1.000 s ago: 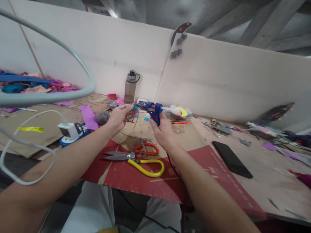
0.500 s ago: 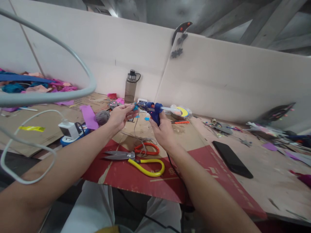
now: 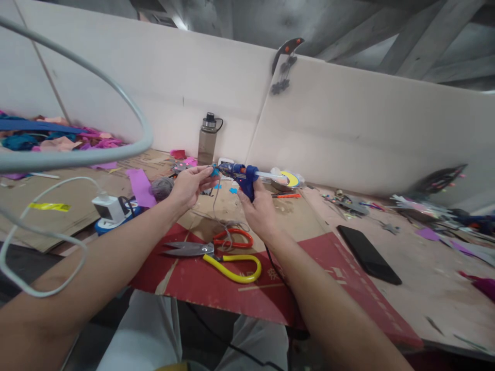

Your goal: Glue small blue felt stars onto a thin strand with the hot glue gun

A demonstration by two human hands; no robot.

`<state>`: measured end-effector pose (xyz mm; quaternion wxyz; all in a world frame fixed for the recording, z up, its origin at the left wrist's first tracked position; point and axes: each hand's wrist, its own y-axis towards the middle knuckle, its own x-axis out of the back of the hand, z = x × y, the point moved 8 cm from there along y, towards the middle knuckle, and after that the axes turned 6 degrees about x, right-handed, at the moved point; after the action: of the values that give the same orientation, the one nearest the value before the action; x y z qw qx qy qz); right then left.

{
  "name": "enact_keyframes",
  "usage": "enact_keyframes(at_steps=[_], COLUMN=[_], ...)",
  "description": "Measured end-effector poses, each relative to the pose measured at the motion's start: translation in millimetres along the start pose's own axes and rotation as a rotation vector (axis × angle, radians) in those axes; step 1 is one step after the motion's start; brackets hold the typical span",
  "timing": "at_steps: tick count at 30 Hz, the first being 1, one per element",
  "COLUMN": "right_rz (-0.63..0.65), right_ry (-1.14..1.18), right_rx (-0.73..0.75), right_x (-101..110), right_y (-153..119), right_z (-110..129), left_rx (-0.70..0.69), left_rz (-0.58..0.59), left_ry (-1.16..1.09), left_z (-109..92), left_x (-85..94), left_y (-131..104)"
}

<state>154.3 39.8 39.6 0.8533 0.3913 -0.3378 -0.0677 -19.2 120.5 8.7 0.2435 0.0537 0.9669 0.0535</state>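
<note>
Between the fingertips of my left hand (image 3: 192, 184) is a small blue felt piece (image 3: 214, 170), with grey yarn (image 3: 217, 198) hanging below it. My right hand (image 3: 260, 207) is wrapped around the handle of a blue hot glue gun (image 3: 243, 176), its nozzle pointing left, at or very close to the felt piece. A clear glue stick (image 3: 266, 176) sticks out of the gun's back end. Below my hands lie scissors (image 3: 235, 268) with one red and one yellow handle, blades toward the left, and yarn trails over the red handle.
A water bottle (image 3: 208, 140) stands by the white partition (image 3: 328, 113). A black phone (image 3: 369, 254) lies on the right. To the left are a grey yarn ball (image 3: 162, 188), a white charger (image 3: 110, 208) and fabric scraps (image 3: 58, 135). A grey tube (image 3: 131, 103) loops across the upper left.
Hands, glue gun and felt piece stay in nearly the same place. The view has shifted only slightly.
</note>
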Motion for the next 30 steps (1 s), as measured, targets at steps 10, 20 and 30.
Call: enact_keyframes(at_steps=[10,20,30], right_rz=[-0.005,-0.065,0.141], right_ry=[0.011,0.471,0.450], right_rx=[0.004,-0.237,-0.718], right_x=[1.5,-6.1,-23.6], right_y=[0.3,0.6,-20.7], right_z=[0.4,-29.9,-112.1], left_rx=[-0.015,-0.067,-0.104], left_rz=[-0.027,-0.185,-0.073], left_ry=[0.031,0.098,0.142], left_z=[-4.6,-14.0,-7.7], left_x=[1.0,21.4,6.7], left_y=[-1.7,5.2,3.0])
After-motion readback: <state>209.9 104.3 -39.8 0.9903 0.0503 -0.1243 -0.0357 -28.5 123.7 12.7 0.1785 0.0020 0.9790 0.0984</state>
